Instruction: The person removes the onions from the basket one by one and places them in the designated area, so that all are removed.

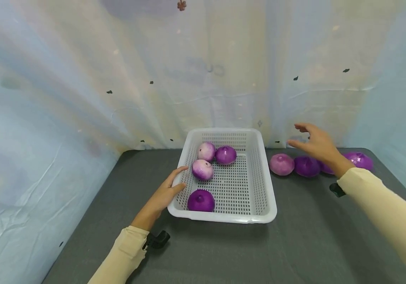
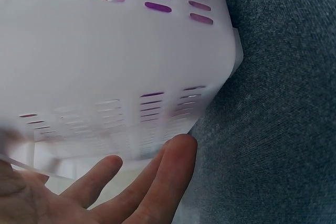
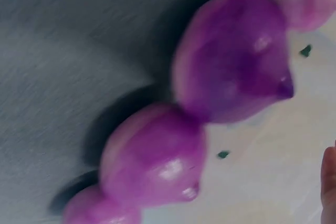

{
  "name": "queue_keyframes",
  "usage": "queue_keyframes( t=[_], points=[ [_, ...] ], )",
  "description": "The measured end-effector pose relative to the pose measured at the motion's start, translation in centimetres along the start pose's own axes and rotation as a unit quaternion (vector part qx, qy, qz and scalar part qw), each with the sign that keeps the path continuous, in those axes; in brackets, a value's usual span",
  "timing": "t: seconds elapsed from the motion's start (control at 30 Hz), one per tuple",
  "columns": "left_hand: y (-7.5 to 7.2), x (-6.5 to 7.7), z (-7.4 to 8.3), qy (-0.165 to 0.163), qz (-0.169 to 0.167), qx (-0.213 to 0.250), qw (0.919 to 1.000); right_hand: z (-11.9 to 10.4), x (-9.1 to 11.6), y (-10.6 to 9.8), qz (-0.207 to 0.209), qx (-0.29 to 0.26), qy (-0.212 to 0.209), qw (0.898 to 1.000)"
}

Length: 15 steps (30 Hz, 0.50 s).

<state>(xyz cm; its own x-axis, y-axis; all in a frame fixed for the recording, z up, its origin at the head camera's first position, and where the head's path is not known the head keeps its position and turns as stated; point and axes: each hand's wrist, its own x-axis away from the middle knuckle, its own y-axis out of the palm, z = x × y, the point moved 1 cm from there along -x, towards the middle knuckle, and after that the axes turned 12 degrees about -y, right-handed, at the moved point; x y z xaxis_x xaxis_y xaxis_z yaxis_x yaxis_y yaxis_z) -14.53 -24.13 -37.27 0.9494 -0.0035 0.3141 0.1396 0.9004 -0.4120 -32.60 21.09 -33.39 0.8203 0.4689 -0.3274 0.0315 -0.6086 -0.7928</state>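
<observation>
My left hand (image 1: 162,196) holds the left rim of a white perforated plastic basket (image 1: 266,185), thumb and forefinger over the edge. In the left wrist view, the other fingers (image 2: 176,174) stretch along its outer wall. Inside the basket, a dark purple onion (image 1: 201,200) lies at the near left; two paler onions (image 1: 203,170) and another purple onion (image 1: 225,155) sit farther back. My right hand (image 1: 318,146) hovers with spread fingers above a row of onions to the right. That row has a pinkish onion (image 1: 281,164) nearest the basket, then a dark purple onion (image 1: 307,166).
The row goes on to a glossy purple onion (image 1: 360,160) at the far right, partly behind my forearm. Dark grey cloth covers the table (image 1: 217,252). A pale patterned curtain (image 1: 224,79) hangs right behind the basket and along both sides.
</observation>
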Motion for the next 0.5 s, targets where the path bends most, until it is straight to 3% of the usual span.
queue_keyframes(
  t=[0.33, 0.5],
  points=[
    [-0.3, 0.0, 0.0, 0.0, -0.003, 0.005, 1.0, -3.6, -3.0, 1.4, 0.019, -0.055, -0.063, 0.996],
    [-0.1, -0.2, -0.1, -0.006, -0.003, 0.005, 1.0, -4.6, -4.0, 3.3, -0.001, -0.078, -0.087, 0.993]
  ],
)
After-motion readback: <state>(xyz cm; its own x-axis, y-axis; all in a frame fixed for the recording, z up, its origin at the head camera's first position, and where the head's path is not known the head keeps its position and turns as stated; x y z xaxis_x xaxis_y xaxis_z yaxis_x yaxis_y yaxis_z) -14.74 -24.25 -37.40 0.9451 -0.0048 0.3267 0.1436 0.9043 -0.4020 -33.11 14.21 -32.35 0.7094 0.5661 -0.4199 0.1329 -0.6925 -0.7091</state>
